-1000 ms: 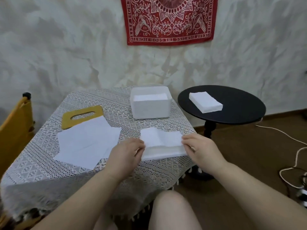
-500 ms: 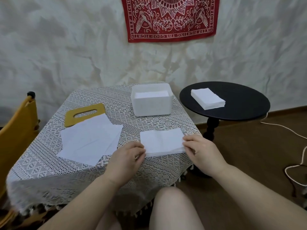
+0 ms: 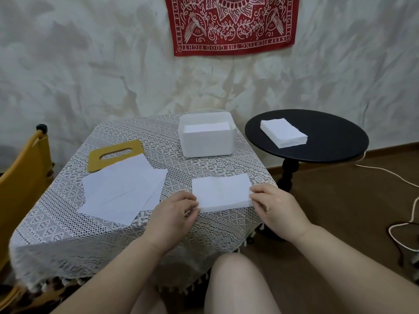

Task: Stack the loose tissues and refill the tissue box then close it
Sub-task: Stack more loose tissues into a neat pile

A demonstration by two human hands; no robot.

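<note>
A: At the near edge of the table (image 3: 68,223), the small stack of tissues (image 3: 221,191) lies between both hands, its long side running left to right.

B: How are the hands set?

A: The left hand (image 3: 173,215) has curled fingers at the stack's near-left corner; the right hand (image 3: 275,206) has fingertips bent onto its right end. Both seem to pinch or square its edges, though I cannot tell how firmly.

B: And the loose tissues?

A: The loose sheets (image 3: 123,189) lie fanned out to the left, just beside the left hand, so that hand is the nearer one to fetch the next sheet.

B: Further back?

A: The yellow lid (image 3: 113,155) sits past those sheets, partly under them. The white box (image 3: 206,141) stands open straight beyond the stack, tissues already inside. Far right, a second pile (image 3: 283,132) rests on the black round table (image 3: 335,141), closer to the right hand.
</note>
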